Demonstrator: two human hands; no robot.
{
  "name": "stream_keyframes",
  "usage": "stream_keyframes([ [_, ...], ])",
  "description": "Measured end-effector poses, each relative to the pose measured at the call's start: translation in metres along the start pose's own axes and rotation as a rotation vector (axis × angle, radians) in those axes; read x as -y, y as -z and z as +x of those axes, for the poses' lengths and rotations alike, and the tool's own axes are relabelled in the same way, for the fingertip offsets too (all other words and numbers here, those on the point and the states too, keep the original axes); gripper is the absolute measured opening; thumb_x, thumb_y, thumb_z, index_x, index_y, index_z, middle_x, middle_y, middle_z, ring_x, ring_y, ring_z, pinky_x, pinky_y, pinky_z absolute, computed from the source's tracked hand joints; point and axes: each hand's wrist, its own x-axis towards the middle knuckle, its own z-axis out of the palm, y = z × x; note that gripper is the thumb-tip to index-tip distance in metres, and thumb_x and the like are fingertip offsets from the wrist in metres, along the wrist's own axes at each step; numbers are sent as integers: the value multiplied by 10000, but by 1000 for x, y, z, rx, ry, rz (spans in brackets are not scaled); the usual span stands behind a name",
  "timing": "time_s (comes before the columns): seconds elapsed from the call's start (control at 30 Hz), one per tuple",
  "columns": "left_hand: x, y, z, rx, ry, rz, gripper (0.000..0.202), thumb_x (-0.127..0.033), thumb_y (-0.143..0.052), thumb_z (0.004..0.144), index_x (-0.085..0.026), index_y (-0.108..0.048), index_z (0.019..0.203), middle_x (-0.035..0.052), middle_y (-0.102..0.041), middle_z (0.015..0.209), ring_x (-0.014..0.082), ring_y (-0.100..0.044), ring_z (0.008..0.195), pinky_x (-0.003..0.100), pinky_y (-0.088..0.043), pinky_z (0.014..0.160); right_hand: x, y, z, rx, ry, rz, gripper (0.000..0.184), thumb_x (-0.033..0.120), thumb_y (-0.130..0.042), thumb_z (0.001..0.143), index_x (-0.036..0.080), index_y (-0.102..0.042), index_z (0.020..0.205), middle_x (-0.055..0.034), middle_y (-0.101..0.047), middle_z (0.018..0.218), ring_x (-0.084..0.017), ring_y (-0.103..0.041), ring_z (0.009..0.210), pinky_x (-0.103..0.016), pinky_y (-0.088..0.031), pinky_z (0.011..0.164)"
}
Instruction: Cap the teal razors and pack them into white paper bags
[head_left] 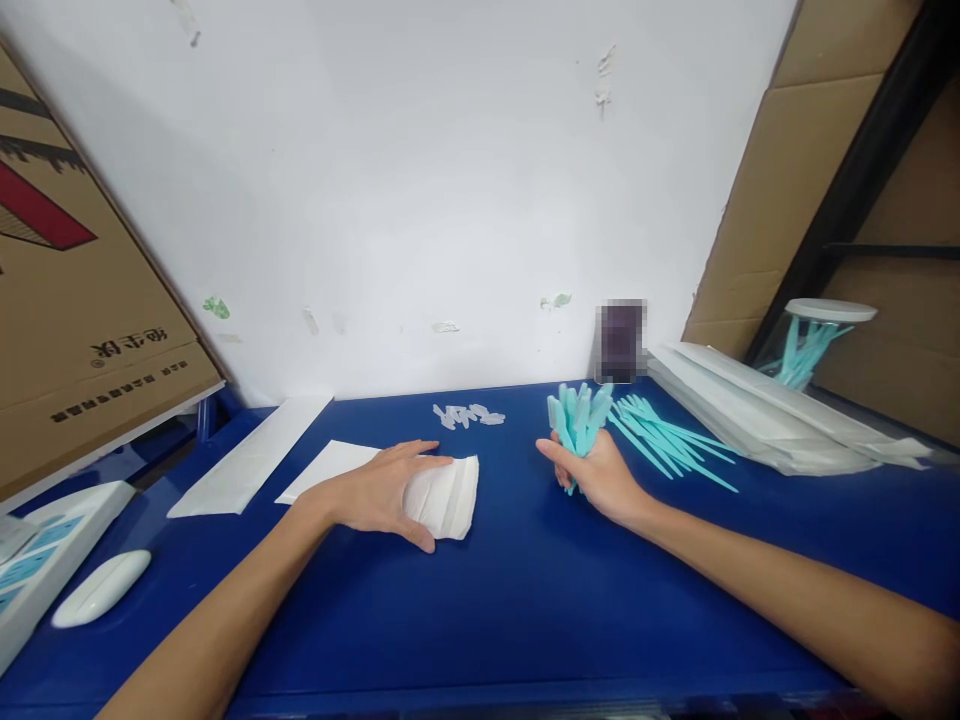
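Note:
My left hand [379,490] lies spread over a white folded packet [456,500], its fingers and thumb apart around it and touching it. Part of the packet is hidden under the palm. Just behind that hand lies a flat white sheet [330,468]. Closed in a fist, my right hand [600,475] holds an upright bunch of thin turquoise plastic sticks [579,415] with clear caps on their tops. More turquoise sticks [671,440] lie loose beside it on the blue table. Several small clear caps [469,413] sit in a little heap near the wall.
A long white strip [251,455] and a white computer mouse [103,588] are at left, near a white device [52,550]. Cardboard boxes [97,300] flank both sides. At right are clear plastic bags [765,410] and a white-lidded jar of turquoise sticks [806,345].

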Motion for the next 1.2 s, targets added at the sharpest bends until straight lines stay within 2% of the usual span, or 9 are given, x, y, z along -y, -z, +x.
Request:
stream_keyframes([
  [0.2,-11,-10,11,-190,-24,92,950,-741,-617,761,-292,-325,1545,123,-555,1290,348,-534,1140,474,-424,974,3,1,0,40,22,-148,453,577,-568,891,224,-431,644,51,-459,464,-124,-453,426,-276,-394,493],
  [0.3,-20,-18,14,-211,-1,127,1051,-800,-590,732,-295,-230,1581,136,-527,1276,369,-523,1136,501,-415,970,9,9,3,74,195,-554,347,459,-538,928,216,-460,694,18,-564,614,-134,-497,540,-259,-340,528],
  [0.37,-24,-23,15,-157,16,116,1139,-858,-586,675,-318,-177,1591,150,-490,1327,406,-498,1187,520,-412,967,12,14,5,159,277,-870,218,333,-539,916,212,-494,740,8,-611,684,-141,-522,589,-255,-296,544],
  [0.43,-28,-26,14,-104,33,96,1168,-884,-579,646,-334,-167,1590,159,-462,1363,431,-479,1221,527,-416,959,14,17,5,224,309,-1039,139,246,-553,874,210,-503,749,7,-622,694,-142,-517,589,-260,-243,543],
  [0.67,-48,-24,10,-106,-7,8,1144,-778,-711,603,-330,-237,1543,119,-496,1318,395,-496,1207,487,-459,918,21,9,-3,383,459,-1270,99,230,-532,902,205,-563,812,-11,-671,752,-150,-540,617,-287,-198,559],
  [0.8,-58,-21,10,-171,-78,14,815,-518,-725,700,-281,-394,1406,91,-568,1193,325,-541,1102,438,-475,870,24,7,-3,375,533,-1392,216,279,-472,978,193,-585,816,-31,-696,779,-165,-580,650,-304,-222,588],
  [0.9,-64,-19,11,-219,-87,29,625,-375,-674,723,-256,-464,1300,69,-597,1115,289,-571,1025,414,-477,827,24,9,-1,334,499,-1497,182,262,-502,965,181,-611,844,-53,-713,806,-185,-620,680,-319,-217,583],
  [1.07,-70,-23,14,-247,-87,18,551,-395,-628,780,-244,-482,1289,72,-620,1182,296,-595,1066,433,-480,868,30,4,-2,332,453,-1614,171,187,-489,954,161,-637,873,-84,-721,800,-214,-663,675,-335,-211,552],
  [1.2,-72,-22,20,-301,-51,-45,712,-476,-662,778,-239,-423,1405,111,-590,1338,346,-569,1183,471,-474,951,60,-13,7,421,522,-1648,120,92,-547,884,149,-646,923,-96,-718,806,-220,-671,641,-318,-203,510],
])
